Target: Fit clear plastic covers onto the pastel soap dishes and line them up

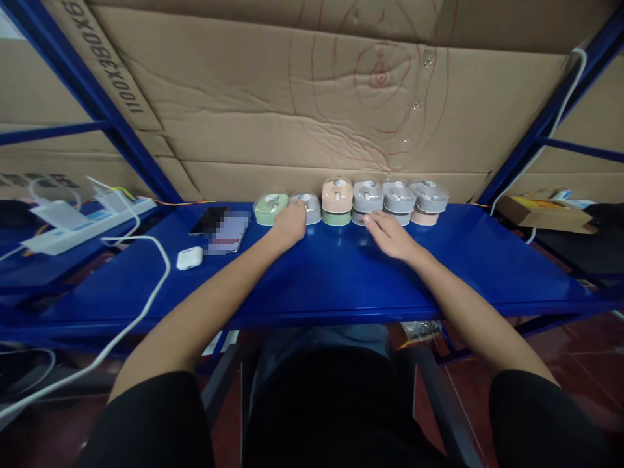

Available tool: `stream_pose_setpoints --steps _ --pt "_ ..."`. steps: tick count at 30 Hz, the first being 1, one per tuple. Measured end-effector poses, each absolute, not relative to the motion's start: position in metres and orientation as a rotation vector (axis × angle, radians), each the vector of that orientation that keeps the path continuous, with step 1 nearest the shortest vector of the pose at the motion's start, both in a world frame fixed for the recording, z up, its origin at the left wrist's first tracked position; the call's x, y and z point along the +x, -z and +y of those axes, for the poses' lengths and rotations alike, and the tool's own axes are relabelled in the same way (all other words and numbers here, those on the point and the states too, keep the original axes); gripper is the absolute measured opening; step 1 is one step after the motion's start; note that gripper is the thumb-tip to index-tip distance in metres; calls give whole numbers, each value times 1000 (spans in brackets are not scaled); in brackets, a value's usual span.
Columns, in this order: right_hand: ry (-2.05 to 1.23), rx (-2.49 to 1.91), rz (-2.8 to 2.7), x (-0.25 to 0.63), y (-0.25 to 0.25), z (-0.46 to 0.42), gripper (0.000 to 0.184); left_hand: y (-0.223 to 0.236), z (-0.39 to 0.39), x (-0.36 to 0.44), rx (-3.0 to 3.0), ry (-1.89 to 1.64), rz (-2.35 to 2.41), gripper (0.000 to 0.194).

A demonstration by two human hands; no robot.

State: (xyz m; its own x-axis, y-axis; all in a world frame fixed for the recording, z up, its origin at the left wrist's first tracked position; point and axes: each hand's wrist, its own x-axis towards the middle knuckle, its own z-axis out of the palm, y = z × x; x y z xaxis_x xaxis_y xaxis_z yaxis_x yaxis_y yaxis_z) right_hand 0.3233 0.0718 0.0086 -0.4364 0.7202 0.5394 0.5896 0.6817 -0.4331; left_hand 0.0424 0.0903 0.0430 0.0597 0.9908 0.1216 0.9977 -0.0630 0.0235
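A row of small rounded boxes with clear domed lids stands along the back of the blue table. At its left end are a single green box [271, 208] and a single grey box [312, 209]. My left hand [291, 223] is between and in front of these two, with its fingers curled; what they grip is hidden. To the right, a pink box [337, 194] sits on a green one, and a grey box [368, 194] tops another grey one. My right hand [391, 235] lies against the front of that grey stack, its fingers stretched forward.
Two more stacks follow on the right: a grey pair [398, 196] and a grey box [429, 196] over a pink one. A white earbud case [190, 258] and a phone [228, 233] lie left. Cardboard [244, 91] walls the back; a white cable [158, 292] crosses the left.
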Motion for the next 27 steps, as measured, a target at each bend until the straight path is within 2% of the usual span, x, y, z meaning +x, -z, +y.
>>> stream_pose_setpoints --steps 4,9,17,23,27 --pt "-232 -967 -2208 323 -8 71 84 -46 96 23 -2127 290 -2062 53" --pt "-243 -972 -2215 323 -8 71 82 -39 111 -3 -1899 479 -2216 71" --pt "-249 -988 -2240 325 -8 71 81 -32 116 -20 -1940 328 -2391 72" --pt "-254 -989 -2268 323 -12 66 73 -33 69 -17 -1921 257 -2362 85" --pt "-237 -975 -2292 322 -11 66 71 -29 14 -15 -2078 217 -2215 79"
